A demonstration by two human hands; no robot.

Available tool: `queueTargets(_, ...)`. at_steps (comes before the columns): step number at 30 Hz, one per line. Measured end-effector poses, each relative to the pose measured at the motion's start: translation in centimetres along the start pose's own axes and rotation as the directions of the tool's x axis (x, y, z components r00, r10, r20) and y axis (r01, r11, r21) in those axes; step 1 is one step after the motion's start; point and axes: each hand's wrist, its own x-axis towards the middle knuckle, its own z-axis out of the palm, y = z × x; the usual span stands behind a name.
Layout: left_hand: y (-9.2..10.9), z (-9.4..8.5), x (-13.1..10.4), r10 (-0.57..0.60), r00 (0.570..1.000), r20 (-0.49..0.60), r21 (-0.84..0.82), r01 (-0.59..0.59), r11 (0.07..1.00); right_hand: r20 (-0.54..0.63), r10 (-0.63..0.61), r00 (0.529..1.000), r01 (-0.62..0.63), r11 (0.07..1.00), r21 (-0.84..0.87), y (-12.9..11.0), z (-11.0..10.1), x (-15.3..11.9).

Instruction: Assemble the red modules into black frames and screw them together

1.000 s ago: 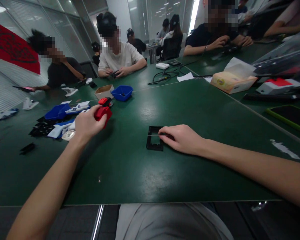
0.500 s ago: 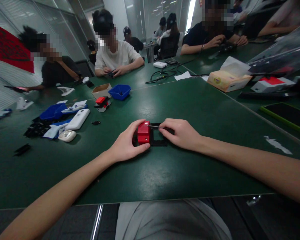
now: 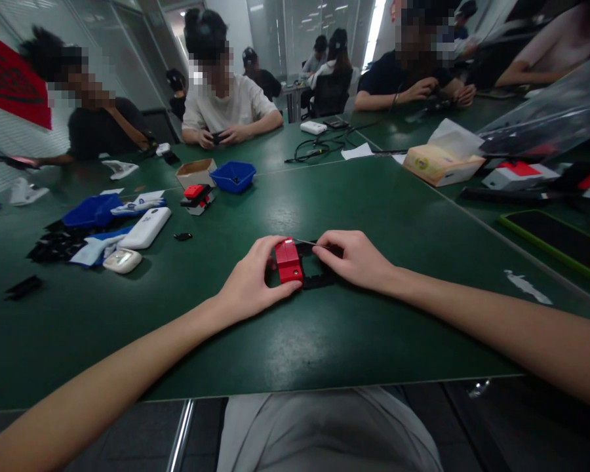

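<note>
Red block (image 3: 289, 263) now at the left edge of the black frame (image 3: 319, 282), bringing both our hands together.
Left grip (image 3: 250, 278) pinches the block between thumb and fingers; right grip (image 3: 353, 257) pinches a thin rod (image 3: 305, 243), tip by the block's far edge, contact unclear. A second ago we had the block well left of the frame; frame's still on the surface (image 3: 285, 347).

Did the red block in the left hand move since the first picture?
Yes. Against the blue tray by the cardboard box, the red block has come right and nearer the person, up to the black frame.
</note>
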Motion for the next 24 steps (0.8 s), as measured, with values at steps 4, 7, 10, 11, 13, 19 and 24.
queueTargets(4, 0.0, 0.0, 0.0, 0.013, 0.999, 0.030, -0.003, -0.013, 1.000, 0.010, 0.017, 1.000, -0.017, 0.999, -0.041, 0.0, 0.0, 0.0)
queueTargets(7, -0.1, -0.2, 0.0, 0.027, 0.999, 0.032, 0.003, -0.027, 1.000, 0.014, 0.021, 1.000, -0.020, 0.998, -0.051, -0.2, 0.0, 0.0)
queueTargets(10, -0.8, -1.1, 0.6, -0.019, 0.999, 0.040, 0.017, 0.018, 1.000, 0.010, 0.018, 1.000, -0.018, 0.999, -0.030, -0.2, -0.2, -0.1)
queueTargets(11, -1.4, -1.8, 0.9, -0.052, 0.998, 0.032, 0.027, 0.051, 0.998, 0.007, 0.017, 1.000, -0.016, 1.000, -0.021, -0.2, -0.3, -0.1)
queueTargets(13, -2.9, -3.7, 1.4, -0.120, 0.992, -0.034, 0.081, 0.122, 0.989, 0.001, 0.013, 1.000, -0.013, 1.000, -0.011, -0.1, -0.5, -0.1)
queueTargets(19, -9.5, -11.7, 0.2, -0.242, 0.888, -0.390, 0.619, 0.448, 0.645, -0.043, 0.016, 0.999, -0.017, 1.000, -0.021, 0.9, -1.3, 0.3)
queueTargets(24, -13.8, -13.9, -1.4, -0.363, 0.849, -0.385, 0.649, 0.528, 0.547, -0.059, 0.021, 0.998, -0.024, 0.998, -0.055, 1.7, -1.6, 0.7)
